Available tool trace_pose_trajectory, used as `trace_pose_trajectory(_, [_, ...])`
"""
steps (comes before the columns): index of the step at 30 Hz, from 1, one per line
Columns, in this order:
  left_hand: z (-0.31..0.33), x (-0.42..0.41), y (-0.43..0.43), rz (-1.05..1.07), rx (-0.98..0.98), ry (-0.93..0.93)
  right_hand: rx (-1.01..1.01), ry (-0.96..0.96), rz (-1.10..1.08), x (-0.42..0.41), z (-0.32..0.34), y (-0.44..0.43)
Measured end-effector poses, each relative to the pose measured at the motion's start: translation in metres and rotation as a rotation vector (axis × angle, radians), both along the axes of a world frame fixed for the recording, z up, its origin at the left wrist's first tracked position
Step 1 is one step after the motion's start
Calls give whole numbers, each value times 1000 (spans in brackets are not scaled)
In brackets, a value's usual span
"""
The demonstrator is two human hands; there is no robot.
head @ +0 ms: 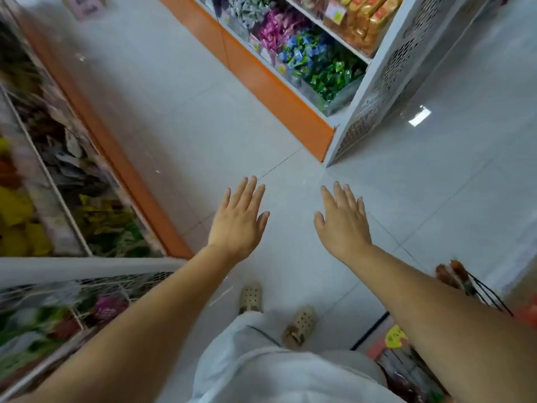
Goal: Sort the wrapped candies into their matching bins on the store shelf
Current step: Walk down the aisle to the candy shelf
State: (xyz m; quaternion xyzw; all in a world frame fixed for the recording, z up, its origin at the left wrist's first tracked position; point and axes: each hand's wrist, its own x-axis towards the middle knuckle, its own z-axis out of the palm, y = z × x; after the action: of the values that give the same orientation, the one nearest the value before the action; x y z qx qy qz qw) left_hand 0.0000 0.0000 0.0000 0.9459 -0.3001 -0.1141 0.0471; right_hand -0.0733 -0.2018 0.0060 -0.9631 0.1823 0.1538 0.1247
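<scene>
My left hand [238,219] and my right hand [344,221] are both stretched out flat over the pale tiled floor, fingers apart, holding nothing. Far ahead on the right, a low shelf holds clear bins of wrapped candies: green ones [334,77] at the near end, blue ones [302,52] behind them, then pink-purple ones [271,29]. On the left a second shelf carries blurred bins with yellow candies [17,216] and dark ones [66,158]. Both hands are well away from either shelf.
An orange base panel [261,80] runs under the right shelf, whose white perforated end panel [386,77] faces me. Another orange base [116,158] lines the left shelf. A wire rack [72,303] is at lower left, packaged goods [401,356] at lower right. My feet [276,312] stand on the tiles.
</scene>
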Motion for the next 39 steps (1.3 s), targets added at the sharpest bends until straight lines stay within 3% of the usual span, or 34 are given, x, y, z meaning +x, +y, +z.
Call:
trace_pose_trajectory(7, [-12,51,26,144,38,26,6,26,124,71,-17,8])
trace_pose_trajectory(16, [-30,192,61,201,11,63,-54,110,189,219,-28,38])
trace_pose_trajectory(28, [-35,447,117,257,-20,100,-6,90,255,499,-31,97])
trace_pose_trajectory(39, [-34,719,162,437,-13,148,-26,133,432,806,-32,137])
